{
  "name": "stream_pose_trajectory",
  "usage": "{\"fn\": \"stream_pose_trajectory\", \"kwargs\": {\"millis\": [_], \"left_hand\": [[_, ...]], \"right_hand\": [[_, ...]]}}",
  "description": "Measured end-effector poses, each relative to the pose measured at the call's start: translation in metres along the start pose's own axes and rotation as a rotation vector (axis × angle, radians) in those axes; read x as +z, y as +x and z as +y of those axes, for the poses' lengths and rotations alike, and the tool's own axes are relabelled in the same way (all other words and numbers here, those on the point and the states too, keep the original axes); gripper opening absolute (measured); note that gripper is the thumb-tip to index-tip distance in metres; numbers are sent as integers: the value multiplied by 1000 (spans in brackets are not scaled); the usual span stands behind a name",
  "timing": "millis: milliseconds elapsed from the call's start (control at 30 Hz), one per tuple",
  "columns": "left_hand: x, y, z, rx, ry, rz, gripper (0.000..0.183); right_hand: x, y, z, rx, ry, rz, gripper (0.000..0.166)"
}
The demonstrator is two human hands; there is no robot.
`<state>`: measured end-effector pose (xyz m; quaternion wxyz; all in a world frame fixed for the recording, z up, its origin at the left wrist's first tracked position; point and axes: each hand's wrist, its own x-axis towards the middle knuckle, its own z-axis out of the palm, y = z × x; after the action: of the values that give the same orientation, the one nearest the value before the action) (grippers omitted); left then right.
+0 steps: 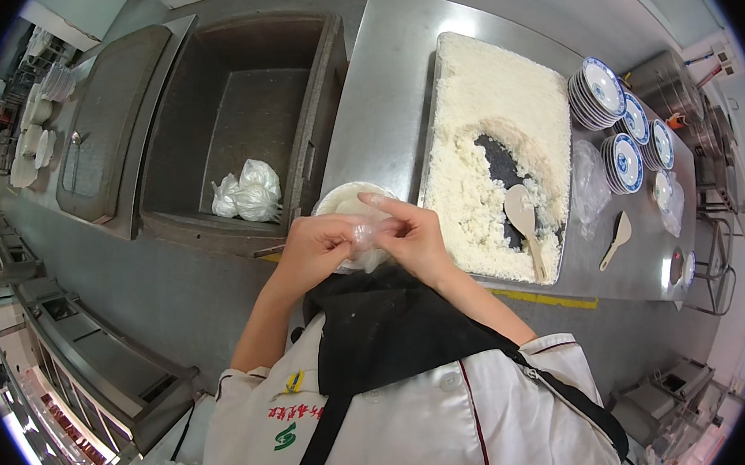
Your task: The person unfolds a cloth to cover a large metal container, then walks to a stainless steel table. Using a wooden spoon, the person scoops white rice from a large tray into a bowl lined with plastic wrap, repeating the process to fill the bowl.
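Observation:
My left hand (322, 247) and my right hand (414, 229) meet in front of my apron, fingertips pinching a clear plastic film or bag (364, 234) between them. Just beneath them is a round white container (336, 199), largely hidden by my hands; its contents look pale, but I cannot tell what they are. To the right lies a large metal tray of cooked white rice (499, 82), its dark bottom bare in the middle. A pale rice paddle (521, 214) rests on the rice near the tray's front edge.
Left of the steel table (371, 106) stands an uncovered insulated box (255, 110) holding knotted white plastic bags (251, 193). Its lid (114, 122) lies farther left. Right of the tray are stacked blue-rimmed bowls (622, 161), a crumpled clear bag (589, 187) and a second paddle (616, 241).

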<state>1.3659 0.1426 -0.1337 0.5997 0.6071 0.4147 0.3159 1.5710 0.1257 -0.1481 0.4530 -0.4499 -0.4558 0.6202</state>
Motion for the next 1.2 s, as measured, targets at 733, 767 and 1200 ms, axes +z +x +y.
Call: {"fn": "stream_pose_trajectory", "kwargs": {"millis": [733, 767, 1200], "left_hand": [[-47, 6, -143, -171, 496, 669, 19], [-45, 6, -144, -115, 498, 683, 18], [13, -7, -31, -197, -414, 125, 22]], "right_hand": [[-55, -7, 46, 204, -7, -261, 15], [-54, -9, 46, 215, 31, -215, 16], [-5, 5, -7, 66, -191, -180, 49]]}}
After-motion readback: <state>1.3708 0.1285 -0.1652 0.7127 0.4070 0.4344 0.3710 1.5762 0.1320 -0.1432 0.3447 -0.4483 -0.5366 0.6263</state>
